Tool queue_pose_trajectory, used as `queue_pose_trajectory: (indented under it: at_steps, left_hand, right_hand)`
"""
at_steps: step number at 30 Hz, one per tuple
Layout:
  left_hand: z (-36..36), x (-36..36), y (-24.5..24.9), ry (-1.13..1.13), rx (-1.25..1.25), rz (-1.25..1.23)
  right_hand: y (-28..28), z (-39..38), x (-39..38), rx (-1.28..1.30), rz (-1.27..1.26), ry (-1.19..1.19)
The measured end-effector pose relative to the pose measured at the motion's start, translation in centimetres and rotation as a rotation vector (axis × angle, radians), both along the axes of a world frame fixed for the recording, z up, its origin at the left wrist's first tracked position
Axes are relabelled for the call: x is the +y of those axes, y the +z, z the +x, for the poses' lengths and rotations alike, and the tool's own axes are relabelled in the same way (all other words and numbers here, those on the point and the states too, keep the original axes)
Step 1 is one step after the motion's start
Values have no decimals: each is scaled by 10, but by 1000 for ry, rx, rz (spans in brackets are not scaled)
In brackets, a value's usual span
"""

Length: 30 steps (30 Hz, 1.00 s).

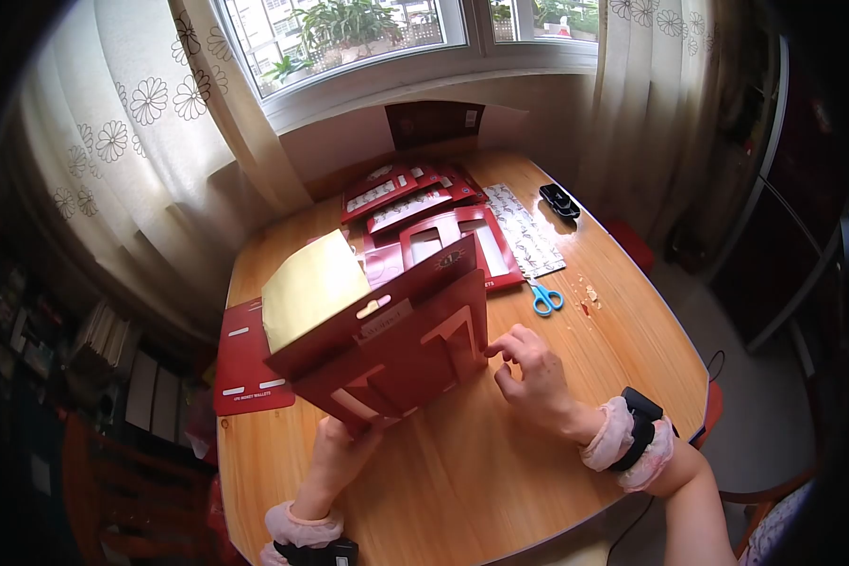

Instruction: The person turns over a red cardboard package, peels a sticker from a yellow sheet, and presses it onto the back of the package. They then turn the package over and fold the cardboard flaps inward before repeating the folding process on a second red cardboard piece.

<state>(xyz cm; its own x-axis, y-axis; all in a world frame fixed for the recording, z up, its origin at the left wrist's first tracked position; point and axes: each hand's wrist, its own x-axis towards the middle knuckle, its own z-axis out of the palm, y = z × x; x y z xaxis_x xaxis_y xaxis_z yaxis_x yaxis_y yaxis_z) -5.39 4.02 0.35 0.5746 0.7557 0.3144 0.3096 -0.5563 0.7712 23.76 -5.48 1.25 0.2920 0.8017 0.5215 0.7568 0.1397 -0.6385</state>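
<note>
A dark red cardboard packaging box (406, 368) with cut-out windows and a hanging slot stands upright on the table in front of me. My left hand (342, 451) grips its lower left corner, with most of the fingers hidden by the card. Close to the box's right edge is my right hand (533, 377), its fingers bent and apart, holding nothing. Behind the box's left side rises a pale yellow sheet (316, 288). A flat red card (241, 382) printed with small white labels lies at the left.
Several red windowed packages (396, 203) are piled at the back. Right of them lie a patterned white sheet (524, 226), blue-handled scissors (546, 300), a black object (558, 202) and small scraps (590, 297). The wooden table (500, 481) has curtains and a window beyond it.
</note>
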Motion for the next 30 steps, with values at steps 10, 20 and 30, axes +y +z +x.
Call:
queue_pose_trajectory:
  at_steps: [10,20,30]
  left_hand:
    - [-5,2,0,31,24,137]
    - [16,-21,19,-96,-38,340]
    - [19,-28,13,-198,14,456]
  right_hand:
    - [8,-9,-9,-541,-145,175]
    - [-13,-24,-14,-703,-295,-66]
    - [-19,-35,-16,-889,-417,-230]
